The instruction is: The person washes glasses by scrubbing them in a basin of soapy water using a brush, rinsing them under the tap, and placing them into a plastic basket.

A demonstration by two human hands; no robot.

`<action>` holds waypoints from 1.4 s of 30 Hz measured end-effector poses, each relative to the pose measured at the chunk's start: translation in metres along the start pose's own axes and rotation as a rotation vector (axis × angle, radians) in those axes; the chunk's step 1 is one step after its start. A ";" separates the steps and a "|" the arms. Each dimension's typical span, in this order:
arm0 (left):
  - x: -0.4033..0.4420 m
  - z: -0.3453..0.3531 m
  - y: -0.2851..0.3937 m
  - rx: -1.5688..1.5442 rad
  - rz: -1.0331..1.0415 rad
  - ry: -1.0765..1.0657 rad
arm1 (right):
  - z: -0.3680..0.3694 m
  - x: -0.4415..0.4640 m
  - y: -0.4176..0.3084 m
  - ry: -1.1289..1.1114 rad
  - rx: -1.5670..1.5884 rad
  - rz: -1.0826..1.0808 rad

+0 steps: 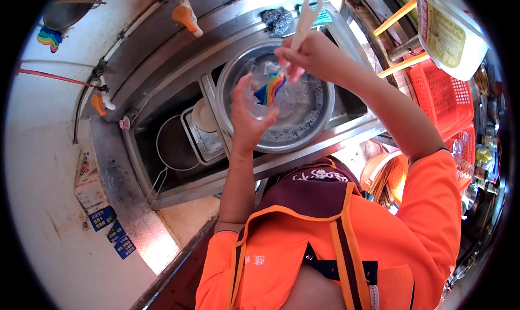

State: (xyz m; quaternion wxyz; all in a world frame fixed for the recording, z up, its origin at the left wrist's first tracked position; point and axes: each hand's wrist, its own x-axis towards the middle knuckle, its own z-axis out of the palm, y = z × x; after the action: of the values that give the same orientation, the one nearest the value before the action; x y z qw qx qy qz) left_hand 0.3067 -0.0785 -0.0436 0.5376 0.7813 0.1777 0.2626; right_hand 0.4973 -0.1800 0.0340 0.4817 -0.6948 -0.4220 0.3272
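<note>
My right hand is closed around the white handle of a cleaning brush. The brush's rainbow-striped sponge head points down toward my left hand. The fingers and thumb of that hand curve around what looks like a clear cup; its outline is hard to make out against the water. Both hands are over a round metal basin of soapy water, where more clear items seem to lie. The basin rests on the steel sink.
In the left sink compartment are a wire-handled strainer and a rectangular metal container. Orange-handled taps project from the back. A steel-wool scrubber lies on the sink's back ledge. Red baskets stand at right.
</note>
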 end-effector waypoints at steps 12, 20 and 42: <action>0.000 -0.005 0.017 -0.637 -0.206 -0.220 | -0.015 0.008 -0.031 -0.566 -0.044 -0.181; 0.000 -0.014 0.010 -0.759 -0.215 -0.377 | 0.000 0.035 -0.037 -0.293 0.055 -0.491; 0.003 -0.012 0.018 1.214 0.053 -0.463 | 0.069 -0.055 0.129 0.420 1.016 0.477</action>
State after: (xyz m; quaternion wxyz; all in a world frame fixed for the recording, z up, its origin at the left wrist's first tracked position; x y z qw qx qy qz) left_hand 0.3016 -0.0748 -0.0227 0.0180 0.9867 0.1548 -0.0465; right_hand 0.4494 -0.2256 -0.1080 0.7400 -0.5030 0.0591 0.4426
